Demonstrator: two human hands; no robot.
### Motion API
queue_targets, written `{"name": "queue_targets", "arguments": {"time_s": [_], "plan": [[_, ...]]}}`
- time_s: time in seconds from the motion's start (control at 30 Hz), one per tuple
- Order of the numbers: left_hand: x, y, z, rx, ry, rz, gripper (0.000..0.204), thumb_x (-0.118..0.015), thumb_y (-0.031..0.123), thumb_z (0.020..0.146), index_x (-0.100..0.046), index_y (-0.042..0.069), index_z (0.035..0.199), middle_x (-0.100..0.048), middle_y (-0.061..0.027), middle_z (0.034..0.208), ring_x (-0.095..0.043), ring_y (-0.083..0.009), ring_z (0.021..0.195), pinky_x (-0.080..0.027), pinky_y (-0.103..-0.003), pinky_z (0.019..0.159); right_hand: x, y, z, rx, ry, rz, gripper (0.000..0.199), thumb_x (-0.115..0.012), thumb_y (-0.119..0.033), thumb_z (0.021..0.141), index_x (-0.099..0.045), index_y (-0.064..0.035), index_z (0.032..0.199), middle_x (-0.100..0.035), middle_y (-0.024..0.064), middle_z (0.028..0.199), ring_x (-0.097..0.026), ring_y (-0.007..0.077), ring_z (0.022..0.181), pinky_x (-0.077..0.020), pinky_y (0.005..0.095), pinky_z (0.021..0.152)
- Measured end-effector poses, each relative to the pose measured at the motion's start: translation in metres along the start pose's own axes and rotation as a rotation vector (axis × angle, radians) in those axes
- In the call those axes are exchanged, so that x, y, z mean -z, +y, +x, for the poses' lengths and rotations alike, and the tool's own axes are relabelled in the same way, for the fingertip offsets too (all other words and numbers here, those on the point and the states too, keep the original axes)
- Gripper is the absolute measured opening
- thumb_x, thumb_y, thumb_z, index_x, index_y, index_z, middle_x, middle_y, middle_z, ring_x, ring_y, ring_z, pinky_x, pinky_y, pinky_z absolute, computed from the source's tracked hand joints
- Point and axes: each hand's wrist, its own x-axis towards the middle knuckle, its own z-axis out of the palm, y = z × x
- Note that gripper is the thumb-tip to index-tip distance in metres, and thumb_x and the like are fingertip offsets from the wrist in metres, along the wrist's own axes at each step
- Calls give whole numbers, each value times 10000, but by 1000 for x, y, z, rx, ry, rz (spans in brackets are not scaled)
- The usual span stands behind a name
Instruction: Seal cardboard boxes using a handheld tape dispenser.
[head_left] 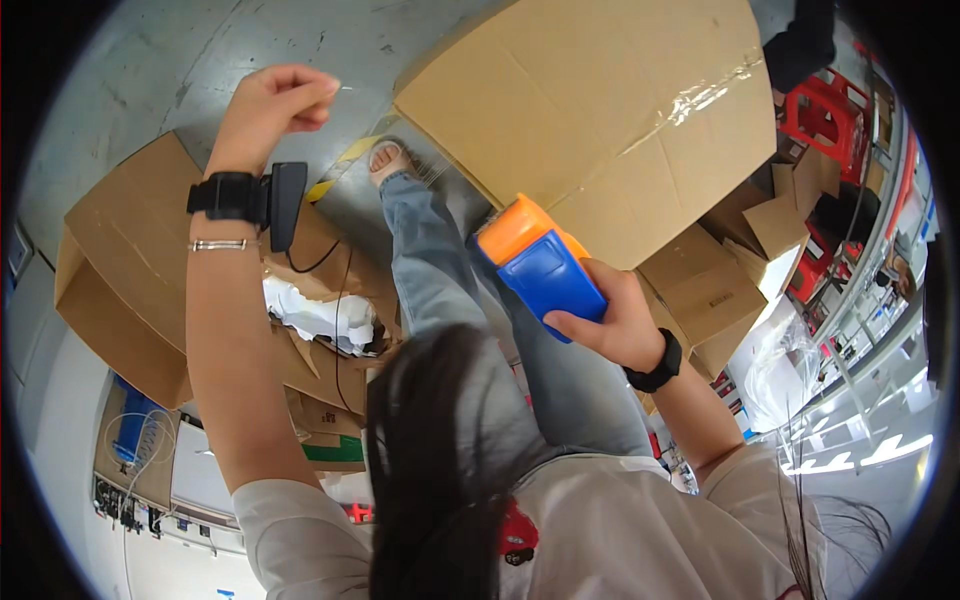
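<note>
My right hand (625,315) grips a blue and orange plastic tape dispenser (550,285) from its near end, thumb along the blue side. The orange part faces away from me, over the near edge of a large cardboard box (590,110). A shiny strip of clear tape (705,95) lies along the box's top. My left hand (285,100) is raised over the grey floor, left of the box. Its fingers are curled in, and I see nothing in them. A black device is strapped to my left wrist.
An opened cardboard box (140,260) stands at the left, with white crumpled wrapping (320,315) beside it. More cardboard boxes (705,290) and a clear plastic bag (785,370) are at the right. A red stool (825,120) stands far right. My foot (390,160) is by yellow-black floor tape.
</note>
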Motion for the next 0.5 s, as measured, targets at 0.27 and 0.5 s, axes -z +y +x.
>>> {"name": "queue_targets", "arguments": {"time_s": [0.27, 0.5], "plan": [[-7, -5, 55, -17, -105, 90, 177, -733, 212, 807, -654, 67, 870, -615, 12, 731, -573, -64, 633, -507, -222, 629, -3, 11, 22, -166, -30, 80, 445, -759, -169, 757, -568, 67, 1082, -650, 70, 809, -612, 101, 713, -497, 240, 638], [-5, -8, 60, -9, -124, 122, 170, -734, 218, 811, -657, 72, 851, -610, 18, 712, -565, -53, 609, -504, -212, 603, -7, 5, 24, -210, -71, 111, 485, -759, -182, 755, -555, 76, 1111, -653, 70, 840, -612, 103, 713, -505, 248, 648]]}}
